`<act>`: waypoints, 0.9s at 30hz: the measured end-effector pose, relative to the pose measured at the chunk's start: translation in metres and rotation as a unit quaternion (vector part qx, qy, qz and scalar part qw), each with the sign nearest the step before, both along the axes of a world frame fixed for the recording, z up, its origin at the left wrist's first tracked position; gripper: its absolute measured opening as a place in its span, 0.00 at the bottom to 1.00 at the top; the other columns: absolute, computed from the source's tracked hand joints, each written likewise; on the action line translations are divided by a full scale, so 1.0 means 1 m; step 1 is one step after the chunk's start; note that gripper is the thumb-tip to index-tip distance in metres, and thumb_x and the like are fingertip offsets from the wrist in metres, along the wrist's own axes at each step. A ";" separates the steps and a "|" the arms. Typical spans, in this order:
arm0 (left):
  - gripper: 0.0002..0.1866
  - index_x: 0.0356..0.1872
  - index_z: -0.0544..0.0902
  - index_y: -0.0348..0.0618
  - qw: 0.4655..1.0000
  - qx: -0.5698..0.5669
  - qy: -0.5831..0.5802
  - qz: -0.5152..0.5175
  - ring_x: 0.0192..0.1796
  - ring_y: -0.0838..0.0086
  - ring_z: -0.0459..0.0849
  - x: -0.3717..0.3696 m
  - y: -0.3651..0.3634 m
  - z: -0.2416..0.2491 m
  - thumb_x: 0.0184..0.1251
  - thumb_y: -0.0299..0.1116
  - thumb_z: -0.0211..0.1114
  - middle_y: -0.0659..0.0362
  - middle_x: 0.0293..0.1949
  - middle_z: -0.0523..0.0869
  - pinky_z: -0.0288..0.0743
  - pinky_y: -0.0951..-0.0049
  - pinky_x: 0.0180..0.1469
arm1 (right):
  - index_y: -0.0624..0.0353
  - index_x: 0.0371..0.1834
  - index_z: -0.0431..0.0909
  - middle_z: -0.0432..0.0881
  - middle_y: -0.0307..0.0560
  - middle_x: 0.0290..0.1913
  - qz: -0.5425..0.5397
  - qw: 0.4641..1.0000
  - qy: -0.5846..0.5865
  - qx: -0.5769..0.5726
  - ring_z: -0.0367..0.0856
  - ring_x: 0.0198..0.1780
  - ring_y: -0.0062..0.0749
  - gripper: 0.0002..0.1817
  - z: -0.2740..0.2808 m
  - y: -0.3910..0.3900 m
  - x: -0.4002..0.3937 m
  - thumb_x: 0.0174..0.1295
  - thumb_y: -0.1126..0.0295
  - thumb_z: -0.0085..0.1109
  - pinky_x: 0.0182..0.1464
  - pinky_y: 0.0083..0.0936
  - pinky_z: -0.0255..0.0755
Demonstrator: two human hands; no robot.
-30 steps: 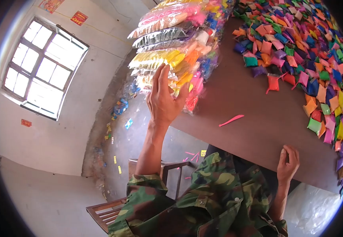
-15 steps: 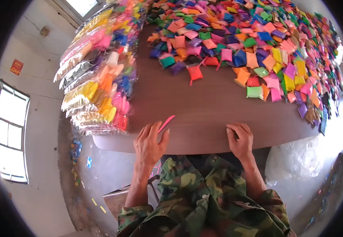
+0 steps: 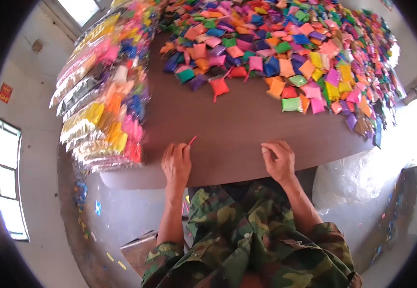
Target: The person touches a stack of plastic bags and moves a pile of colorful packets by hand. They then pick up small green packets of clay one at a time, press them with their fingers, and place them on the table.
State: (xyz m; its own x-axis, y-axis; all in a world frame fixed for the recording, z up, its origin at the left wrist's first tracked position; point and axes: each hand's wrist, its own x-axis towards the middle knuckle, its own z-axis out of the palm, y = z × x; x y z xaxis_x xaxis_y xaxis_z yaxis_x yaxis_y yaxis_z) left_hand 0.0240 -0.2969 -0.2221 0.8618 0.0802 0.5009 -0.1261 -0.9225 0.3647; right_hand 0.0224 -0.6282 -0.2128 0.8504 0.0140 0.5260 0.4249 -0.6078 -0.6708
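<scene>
- Head view: left hand above the near edge of the worktop, fingers close together, narrow; pink stick juts out past thumb and index finger. Cannot tell whether gripped or merely covered.
- Right hand near the same edge, well apart from the left; fingers loosely curved, thumb parted, gap showing.
- Room to move: brown surface runs between the hands and forward to the packet pile; near edge curves, both forearms crossing it.
- Left side tighter: stacked clear bags just beside the left hand, reaching the worktop's near left corner.
- Bags: glossy, crinkled film, layered, filled with coloured pouches.
- Packet pile: small, pillow-shaped, mixed colours; red packet at its near fringe.
- Worktop smooth, matte brown.
- Beyond: grey floor with scraps, translucent plastic sack at right, pale wall, bright window at left.
</scene>
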 end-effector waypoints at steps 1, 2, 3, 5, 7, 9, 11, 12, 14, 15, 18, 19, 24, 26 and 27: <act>0.06 0.41 0.86 0.44 1.000 -0.003 -0.008 -0.003 0.43 0.53 0.86 0.003 0.001 -0.001 0.74 0.34 0.71 0.54 0.38 0.86 0.79 0.53 0.46 | 0.59 0.43 0.89 0.91 0.49 0.43 0.000 1.000 -0.003 -0.002 0.89 0.45 0.50 0.06 0.002 0.001 0.000 0.64 0.77 0.69 0.50 0.40 0.82; 0.05 0.40 0.86 0.43 1.000 -0.004 -0.014 -0.003 0.42 0.52 0.86 0.006 0.002 -0.001 0.75 0.33 0.70 0.54 0.38 0.86 0.79 0.54 0.45 | 0.59 0.43 0.89 0.91 0.49 0.42 0.002 1.000 -0.004 -0.002 0.89 0.45 0.50 0.06 0.002 0.002 -0.001 0.64 0.77 0.69 0.50 0.40 0.82; 0.06 0.41 0.84 0.43 1.000 0.004 -0.008 -0.004 0.41 0.52 0.86 0.009 0.002 0.000 0.77 0.34 0.68 0.53 0.39 0.86 0.79 0.53 0.44 | 0.59 0.42 0.89 0.91 0.48 0.42 0.000 1.000 -0.003 0.003 0.89 0.44 0.49 0.05 0.001 0.002 -0.001 0.64 0.76 0.69 0.50 0.40 0.82; 0.06 0.41 0.84 0.43 1.000 0.001 -0.006 -0.005 0.41 0.52 0.86 0.019 0.003 0.002 0.77 0.34 0.68 0.53 0.39 0.86 0.80 0.52 0.43 | 0.59 0.42 0.89 0.91 0.48 0.42 -0.002 1.000 0.005 -0.004 0.89 0.44 0.49 0.05 0.000 0.002 -0.001 0.64 0.76 0.69 0.50 0.40 0.82; 0.06 0.42 0.84 0.43 1.000 0.002 -0.014 -0.002 0.41 0.51 0.86 0.029 0.004 0.001 0.77 0.34 0.68 0.53 0.39 0.86 0.80 0.52 0.42 | 0.59 0.42 0.89 0.91 0.48 0.42 -0.002 1.000 0.004 -0.007 0.89 0.44 0.48 0.05 0.000 0.002 -0.001 0.64 0.76 0.69 0.50 0.40 0.82; 0.06 0.42 0.84 0.43 0.999 0.004 -0.034 -0.002 0.41 0.51 0.86 0.036 0.005 -0.003 0.77 0.34 0.68 0.52 0.39 0.85 0.80 0.52 0.41 | 0.59 0.42 0.89 0.91 0.47 0.42 -0.004 1.000 -0.009 -0.007 0.89 0.45 0.48 0.05 0.000 0.002 0.000 0.64 0.76 0.69 0.51 0.40 0.82; 0.07 0.42 0.85 0.44 1.000 0.006 -0.005 0.012 0.42 0.51 0.88 0.035 0.006 -0.002 0.79 0.36 0.66 0.53 0.40 0.86 0.81 0.52 0.40 | 0.59 0.42 0.89 0.91 0.47 0.42 -0.003 1.000 -0.006 -0.012 0.89 0.45 0.47 0.05 0.002 0.003 0.000 0.64 0.76 0.70 0.51 0.40 0.82; 0.07 0.43 0.85 0.45 1.000 0.008 0.011 0.016 0.42 0.51 0.88 0.034 0.004 0.001 0.80 0.37 0.65 0.53 0.41 0.86 0.82 0.52 0.40 | 0.58 0.42 0.89 0.91 0.47 0.42 -0.004 1.000 -0.005 -0.015 0.89 0.45 0.47 0.05 0.002 0.002 0.000 0.64 0.76 0.70 0.51 0.40 0.82; 0.06 0.43 0.85 0.45 1.000 0.005 -0.008 0.003 0.41 0.52 0.88 0.034 0.005 0.001 0.79 0.35 0.67 0.53 0.40 0.86 0.81 0.53 0.39 | 0.57 0.42 0.89 0.91 0.46 0.42 -0.005 1.000 -0.010 -0.018 0.89 0.45 0.46 0.06 0.000 0.001 -0.001 0.63 0.76 0.70 0.51 0.40 0.81; 0.05 0.43 0.85 0.45 1.000 0.005 -0.005 0.002 0.41 0.52 0.87 0.035 0.007 0.000 0.79 0.34 0.67 0.54 0.40 0.86 0.81 0.53 0.39 | 0.57 0.42 0.88 0.91 0.46 0.42 -0.003 1.000 -0.011 -0.021 0.89 0.45 0.46 0.06 0.001 0.001 -0.001 0.63 0.76 0.70 0.50 0.40 0.81; 0.04 0.44 0.84 0.45 1.000 0.005 0.014 0.011 0.41 0.52 0.87 0.032 0.003 0.003 0.78 0.32 0.67 0.53 0.40 0.86 0.80 0.54 0.39 | 0.56 0.43 0.88 0.91 0.45 0.43 -0.001 1.000 -0.010 -0.021 0.89 0.44 0.45 0.06 0.003 0.000 -0.001 0.63 0.75 0.71 0.49 0.41 0.81; 0.04 0.44 0.84 0.44 1.000 0.007 0.016 0.012 0.41 0.53 0.87 0.032 0.004 0.002 0.78 0.32 0.67 0.53 0.40 0.86 0.80 0.54 0.39 | 0.56 0.43 0.87 0.91 0.45 0.43 0.001 1.000 -0.006 -0.018 0.89 0.44 0.45 0.06 0.003 -0.001 -0.001 0.63 0.75 0.71 0.49 0.41 0.81; 0.05 0.45 0.84 0.41 0.999 0.032 0.001 0.004 0.42 0.53 0.87 0.033 0.004 0.000 0.78 0.31 0.67 0.53 0.41 0.86 0.80 0.55 0.42 | 0.56 0.44 0.87 0.91 0.43 0.45 0.010 1.000 -0.007 0.012 0.89 0.45 0.43 0.09 0.000 -0.005 -0.003 0.62 0.76 0.72 0.51 0.39 0.80; 0.06 0.48 0.85 0.40 0.999 0.036 0.007 -0.011 0.44 0.52 0.88 0.034 0.002 0.001 0.79 0.30 0.67 0.51 0.44 0.86 0.81 0.55 0.43 | 0.56 0.44 0.86 0.90 0.43 0.44 0.007 1.000 -0.009 0.029 0.88 0.45 0.43 0.09 -0.003 -0.006 -0.004 0.61 0.76 0.72 0.51 0.39 0.80; 0.06 0.49 0.85 0.40 0.999 0.037 0.007 -0.014 0.44 0.52 0.88 0.034 0.000 0.003 0.79 0.30 0.66 0.51 0.44 0.86 0.81 0.55 0.44 | 0.57 0.43 0.86 0.90 0.43 0.44 0.007 0.999 -0.005 0.036 0.88 0.45 0.43 0.09 -0.003 -0.007 -0.004 0.61 0.76 0.72 0.51 0.39 0.80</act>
State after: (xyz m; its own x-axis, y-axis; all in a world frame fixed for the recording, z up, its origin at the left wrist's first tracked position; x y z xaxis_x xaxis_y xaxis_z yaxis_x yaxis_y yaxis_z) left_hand 0.0581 -0.2968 -0.2188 0.8703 0.0185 0.4922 -0.1484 -0.9430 0.2979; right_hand 0.0182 -0.6348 -0.2158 0.8446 -0.0123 0.5352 0.4408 -0.5512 -0.7084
